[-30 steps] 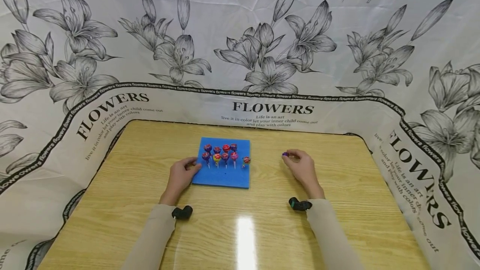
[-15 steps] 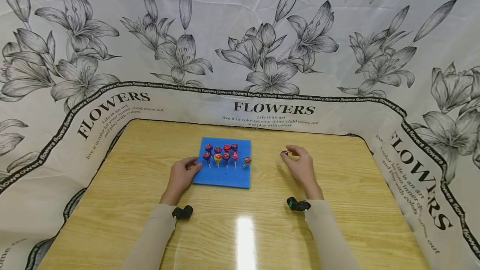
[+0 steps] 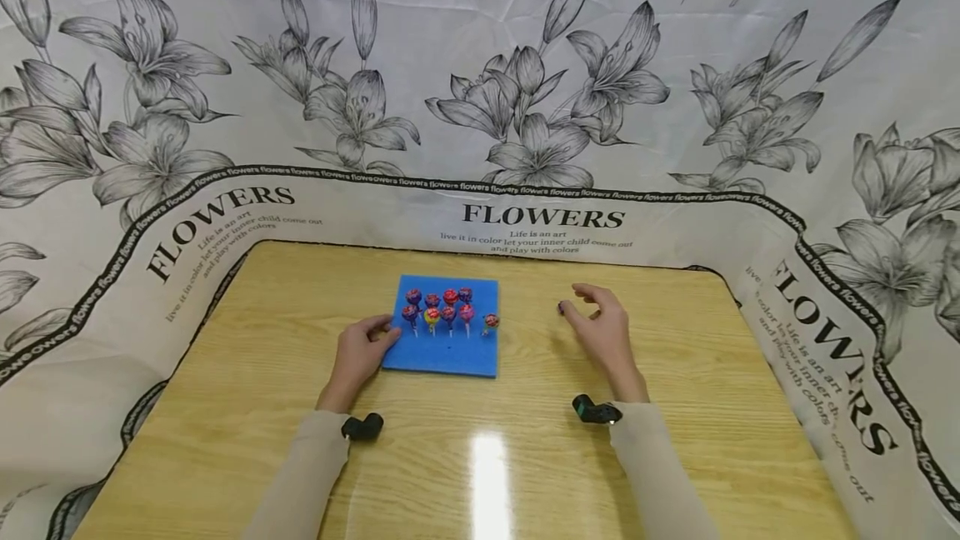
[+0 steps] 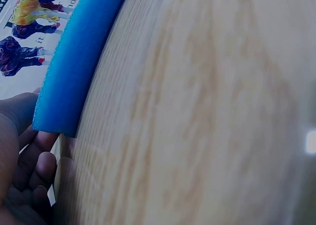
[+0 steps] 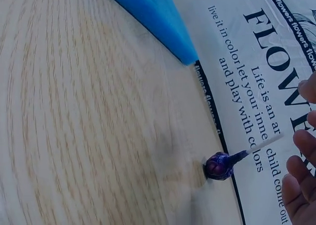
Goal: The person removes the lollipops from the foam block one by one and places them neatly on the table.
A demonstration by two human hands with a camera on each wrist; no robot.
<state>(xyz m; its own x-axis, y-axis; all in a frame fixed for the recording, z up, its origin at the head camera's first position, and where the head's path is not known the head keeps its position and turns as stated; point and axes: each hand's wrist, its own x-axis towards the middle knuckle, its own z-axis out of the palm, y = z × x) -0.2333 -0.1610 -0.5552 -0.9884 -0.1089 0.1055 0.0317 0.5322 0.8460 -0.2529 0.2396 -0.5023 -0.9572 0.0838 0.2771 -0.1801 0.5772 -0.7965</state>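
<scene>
My left hand (image 3: 365,352) grips the left edge of a blue foam board (image 3: 442,357) lying on the table, thumb on top; its curled fingers show at the board's corner (image 4: 54,126) in the left wrist view. Several wrapped lollipops, among them a yellow one (image 3: 432,317), stand upright in two rows in the board. Another lollipop (image 3: 491,322) stands alone near the right edge. My right hand (image 3: 603,332) is held with fingers spread apart from the thumb. Close by it in the right wrist view is a purple lollipop (image 5: 218,165), candy end at the tabletop, white stick free of the fingers.
The wooden table (image 3: 420,457) reaches back to a white cloth wall (image 3: 375,211) printed with flowers and text. A small dark hole (image 3: 449,348) shows in the board's front part. A black wrist camera (image 3: 596,409) sits on each wrist.
My right fingers have opened away from the thumb and let go of the purple lollipop, which sits slightly further left. My left hand and the board have stayed in place.
</scene>
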